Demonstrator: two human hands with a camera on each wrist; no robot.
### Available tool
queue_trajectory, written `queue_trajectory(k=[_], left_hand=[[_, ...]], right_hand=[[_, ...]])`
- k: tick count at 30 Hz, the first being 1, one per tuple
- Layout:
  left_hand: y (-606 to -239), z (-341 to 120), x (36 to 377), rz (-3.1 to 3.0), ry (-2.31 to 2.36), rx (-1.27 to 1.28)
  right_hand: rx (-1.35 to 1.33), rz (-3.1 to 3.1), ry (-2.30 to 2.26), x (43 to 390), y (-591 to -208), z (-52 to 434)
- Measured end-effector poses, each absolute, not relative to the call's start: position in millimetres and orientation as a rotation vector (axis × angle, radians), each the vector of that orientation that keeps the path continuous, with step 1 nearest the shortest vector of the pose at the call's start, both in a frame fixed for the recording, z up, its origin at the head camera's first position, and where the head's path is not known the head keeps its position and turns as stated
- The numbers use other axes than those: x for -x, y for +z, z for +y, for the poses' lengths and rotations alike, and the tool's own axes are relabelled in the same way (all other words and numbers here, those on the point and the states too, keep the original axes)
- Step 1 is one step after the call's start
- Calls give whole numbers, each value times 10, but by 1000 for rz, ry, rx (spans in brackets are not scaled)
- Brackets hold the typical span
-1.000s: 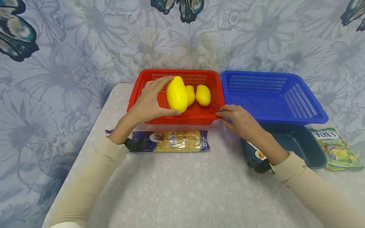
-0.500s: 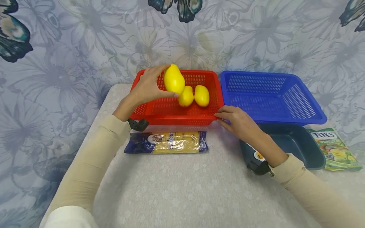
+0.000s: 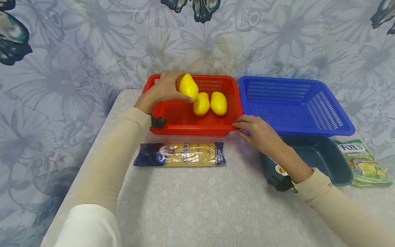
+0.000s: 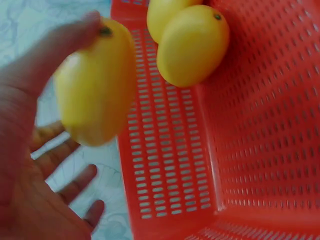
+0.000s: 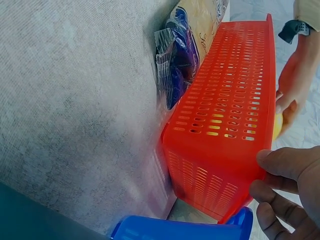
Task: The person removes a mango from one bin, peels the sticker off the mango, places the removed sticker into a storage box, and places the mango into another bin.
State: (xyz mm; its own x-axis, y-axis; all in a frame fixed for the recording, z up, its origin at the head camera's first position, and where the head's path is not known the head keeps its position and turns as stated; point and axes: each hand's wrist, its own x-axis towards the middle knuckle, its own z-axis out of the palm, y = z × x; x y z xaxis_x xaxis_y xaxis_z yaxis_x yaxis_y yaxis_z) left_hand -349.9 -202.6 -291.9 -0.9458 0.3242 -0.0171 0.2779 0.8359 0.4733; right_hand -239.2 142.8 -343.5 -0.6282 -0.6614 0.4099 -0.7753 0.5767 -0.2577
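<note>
My left hand (image 3: 168,87) holds a yellow mango (image 3: 188,86) between thumb and fingers, over the back left of the red plastic basket (image 3: 172,118). In the left wrist view the thumb lies across the stem end of that mango (image 4: 95,85), and the other fingers are spread behind it. Two more mangoes sit side by side in the basket, one in the middle (image 3: 201,104) and one to its right (image 3: 218,103). My right hand (image 3: 254,132) pinches the basket's front right corner; the right wrist view has its thumb on the rim (image 5: 265,157).
A blue basket (image 3: 277,106) stands against the red one's right side. Before it are a dark teal tub (image 3: 321,151) and a green FOX'S candy bag (image 3: 364,163). A pack of spaghetti (image 3: 182,154) lies along the red basket's front. A patterned wall rises behind.
My left hand has carried its mango back and slightly left, away from the two other mangoes, and lowered a little lately. The right hand has stayed at the basket corner.
</note>
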Motion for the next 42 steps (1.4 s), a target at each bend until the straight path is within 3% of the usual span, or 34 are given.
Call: queue_trajectory(k=[24, 42], left_hand=[[-3192, -2012, 3735, 2496, 383, -164], [-3123, -1821, 3835, 2498, 285, -264]], right_hand=[[-1217, -2508, 596, 2374, -3505, 1432], [-1200, -2524, 561, 2433, -3477, 1465]])
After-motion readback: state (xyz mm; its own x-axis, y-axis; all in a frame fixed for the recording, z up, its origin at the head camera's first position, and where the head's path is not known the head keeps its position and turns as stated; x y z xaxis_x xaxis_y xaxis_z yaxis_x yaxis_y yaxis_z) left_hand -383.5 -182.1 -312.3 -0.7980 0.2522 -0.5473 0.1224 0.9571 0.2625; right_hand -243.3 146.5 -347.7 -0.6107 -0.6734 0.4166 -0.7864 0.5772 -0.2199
